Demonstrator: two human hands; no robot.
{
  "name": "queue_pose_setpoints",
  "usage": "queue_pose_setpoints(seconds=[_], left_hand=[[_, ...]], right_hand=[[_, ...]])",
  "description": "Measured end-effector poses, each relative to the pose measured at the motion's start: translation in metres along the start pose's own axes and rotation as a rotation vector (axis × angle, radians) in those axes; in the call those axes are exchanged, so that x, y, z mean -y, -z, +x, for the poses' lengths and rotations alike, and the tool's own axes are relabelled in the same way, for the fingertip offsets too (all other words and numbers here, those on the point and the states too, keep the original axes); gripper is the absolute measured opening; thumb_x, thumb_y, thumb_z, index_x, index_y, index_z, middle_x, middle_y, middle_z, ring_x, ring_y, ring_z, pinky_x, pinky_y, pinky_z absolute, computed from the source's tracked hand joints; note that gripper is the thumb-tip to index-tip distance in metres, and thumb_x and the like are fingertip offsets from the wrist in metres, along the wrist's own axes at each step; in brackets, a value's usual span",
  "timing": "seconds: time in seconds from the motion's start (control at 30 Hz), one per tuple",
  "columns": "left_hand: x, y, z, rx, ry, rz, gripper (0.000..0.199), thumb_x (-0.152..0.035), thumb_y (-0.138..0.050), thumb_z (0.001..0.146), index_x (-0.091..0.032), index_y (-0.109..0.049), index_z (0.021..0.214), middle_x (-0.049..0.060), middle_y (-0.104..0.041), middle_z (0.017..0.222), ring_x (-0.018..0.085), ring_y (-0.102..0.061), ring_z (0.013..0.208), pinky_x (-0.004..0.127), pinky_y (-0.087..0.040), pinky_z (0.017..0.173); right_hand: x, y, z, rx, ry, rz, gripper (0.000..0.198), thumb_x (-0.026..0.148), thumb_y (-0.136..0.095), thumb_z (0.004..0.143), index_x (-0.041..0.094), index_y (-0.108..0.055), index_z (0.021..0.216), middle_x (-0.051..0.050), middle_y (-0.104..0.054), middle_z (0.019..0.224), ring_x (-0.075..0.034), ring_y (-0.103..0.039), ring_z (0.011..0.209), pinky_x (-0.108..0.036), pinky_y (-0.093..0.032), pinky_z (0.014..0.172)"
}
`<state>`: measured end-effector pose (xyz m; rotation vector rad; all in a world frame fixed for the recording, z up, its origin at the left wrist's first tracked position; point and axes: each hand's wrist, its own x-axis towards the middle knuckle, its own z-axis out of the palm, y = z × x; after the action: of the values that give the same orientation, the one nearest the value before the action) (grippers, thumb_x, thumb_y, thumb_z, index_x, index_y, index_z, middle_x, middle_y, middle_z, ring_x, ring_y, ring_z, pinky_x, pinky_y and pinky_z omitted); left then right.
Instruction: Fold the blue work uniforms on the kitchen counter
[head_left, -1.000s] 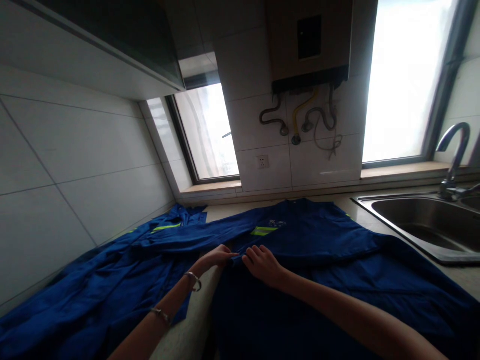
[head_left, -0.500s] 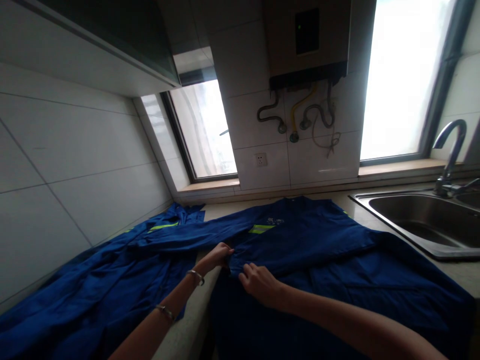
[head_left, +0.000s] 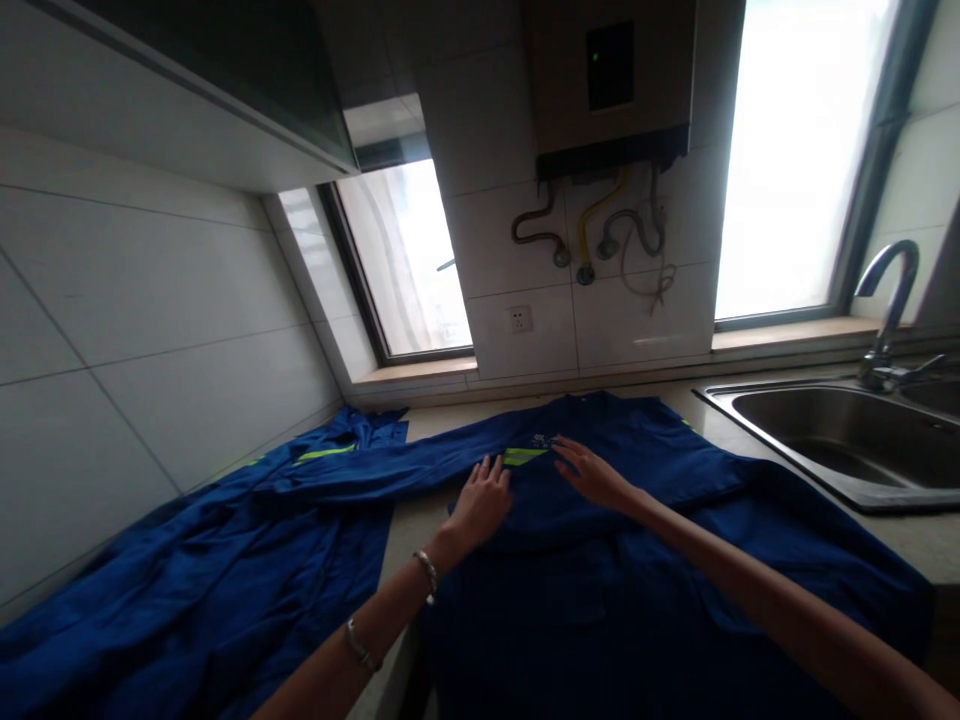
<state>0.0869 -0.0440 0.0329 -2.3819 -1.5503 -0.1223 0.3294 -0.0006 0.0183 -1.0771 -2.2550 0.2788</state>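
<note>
Blue work jacket [head_left: 645,560] spread flat across the bench [head_left: 409,515], collar toward the far wall, hem running off the near edge. Seen from the head view only. Left hand [head_left: 484,500] laid palm-down on the jacket's chest, grip apart, fingers spread and clamped on nothing, fingertips just beside the yellow-green reflective strip [head_left: 523,456]. Right hand [head_left: 592,472] likewise flat on the cloth a little farther and to the right, grip apart too, fingers stretched toward the small printed logo [head_left: 546,441]. Two thin bracelets [head_left: 429,574] on the left wrist and forearm. Jacket sleeve [head_left: 375,478] stretched out leftward, lying across a second blue garment [head_left: 187,590] (crumpled, with its own reflective strip showing near the far left corner) heaped against the tiled wall [head_left: 150,340]. Strip of pale bench bare between the two garments. To the right, a steel sink [head_left: 840,450] sunk into the bench, touching the jacket's right edge or very near it (hard to tell in the dim light), with a curved tap [head_left: 889,300] behind. On the far wall, a water heater [head_left: 607,80] with hoses hanging beneath, a socket [head_left: 519,319] below those, and a bright window [head_left: 409,260] on either side.
</note>
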Motion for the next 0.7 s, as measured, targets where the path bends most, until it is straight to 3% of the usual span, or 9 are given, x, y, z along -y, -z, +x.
queue_pose_setpoints(seconds=[0.1,0.2,0.3,0.4,0.5,0.57,0.6,0.67,0.7], left_hand=[[-0.020,-0.003,-0.002,0.225,-0.208,-0.168,0.057,-0.051,-0.030,0.089,-0.026,-0.025,0.140,0.008,-0.018,0.148,0.033,-0.007,0.135,0.056,-0.015,0.104],[-0.027,-0.010,-0.009,0.388,-0.250,-0.278,0.062,-0.060,-0.023,0.087,-0.035,-0.010,0.142,0.006,-0.004,0.150,0.037,0.001,0.134,0.067,-0.008,0.098],[-0.029,-0.013,-0.012,0.421,-0.223,-0.358,0.065,-0.062,-0.025,0.085,-0.036,-0.006,0.141,0.006,0.002,0.150,0.038,0.006,0.133,0.070,-0.001,0.095],[-0.022,-0.009,-0.007,0.460,-0.183,-0.500,0.070,-0.063,-0.041,0.079,-0.037,-0.018,0.140,0.005,-0.004,0.150,0.037,0.003,0.134,0.066,0.000,0.098],[0.013,0.006,0.004,0.519,-0.143,-0.816,0.062,-0.055,-0.057,0.073,-0.031,-0.045,0.129,0.005,-0.026,0.145,0.031,-0.024,0.131,0.045,-0.022,0.105],[0.055,0.021,0.008,0.362,0.017,-1.008,0.047,-0.044,-0.049,0.082,-0.023,-0.051,0.124,0.006,-0.044,0.135,0.024,-0.044,0.118,0.030,-0.039,0.091],[0.081,0.029,0.008,0.234,0.177,-1.007,0.042,-0.038,-0.046,0.086,-0.018,-0.051,0.123,0.007,-0.050,0.128,0.021,-0.050,0.110,0.024,-0.043,0.082],[0.135,0.047,-0.002,0.025,0.599,-0.749,0.035,-0.027,-0.043,0.087,-0.010,-0.053,0.116,0.007,-0.062,0.107,0.015,-0.059,0.090,0.017,-0.043,0.068],[0.161,0.057,-0.011,-0.044,0.710,-0.656,0.035,-0.024,-0.039,0.089,-0.004,-0.050,0.115,0.010,-0.064,0.100,0.015,-0.059,0.084,0.017,-0.043,0.064]], right_hand=[[-0.039,0.000,0.000,0.158,-0.086,-0.209,0.060,0.056,-0.026,0.088,0.024,-0.029,0.139,-0.008,-0.011,0.149,-0.030,-0.009,0.135,-0.056,-0.012,0.104],[-0.062,-0.009,-0.011,0.297,-0.150,-0.248,0.064,0.063,-0.020,0.086,0.028,-0.024,0.141,-0.007,-0.010,0.149,-0.030,-0.006,0.135,-0.060,-0.005,0.103],[-0.068,-0.017,-0.020,0.302,-0.155,-0.209,0.061,0.062,-0.021,0.086,0.031,-0.028,0.139,-0.007,-0.015,0.148,-0.029,-0.008,0.135,-0.059,-0.003,0.103],[-0.066,-0.017,-0.020,0.233,-0.136,-0.121,0.057,0.059,-0.030,0.087,0.031,-0.037,0.135,-0.007,-0.021,0.147,-0.028,-0.011,0.135,-0.058,-0.001,0.104],[-0.065,-0.006,-0.020,0.150,-0.197,0.102,0.054,0.055,-0.035,0.087,0.027,-0.041,0.132,-0.006,-0.028,0.144,-0.025,-0.015,0.135,-0.053,-0.002,0.106],[-0.067,0.011,-0.025,0.028,-0.241,0.330,0.056,0.052,-0.034,0.088,0.021,-0.040,0.134,-0.007,-0.031,0.143,-0.022,-0.022,0.133,-0.045,-0.008,0.109],[-0.069,0.022,-0.030,-0.041,-0.258,0.439,0.057,0.051,-0.035,0.088,0.018,-0.039,0.134,-0.007,-0.033,0.142,-0.020,-0.025,0.132,-0.041,-0.012,0.109],[-0.075,0.050,-0.047,-0.152,-0.281,0.599,0.059,0.052,-0.039,0.087,0.016,-0.040,0.133,-0.007,-0.036,0.140,-0.019,-0.030,0.130,-0.035,-0.015,0.109],[-0.079,0.064,-0.058,-0.188,-0.293,0.643,0.059,0.052,-0.041,0.085,0.016,-0.042,0.132,-0.007,-0.038,0.139,-0.019,-0.030,0.130,-0.033,-0.015,0.109]])
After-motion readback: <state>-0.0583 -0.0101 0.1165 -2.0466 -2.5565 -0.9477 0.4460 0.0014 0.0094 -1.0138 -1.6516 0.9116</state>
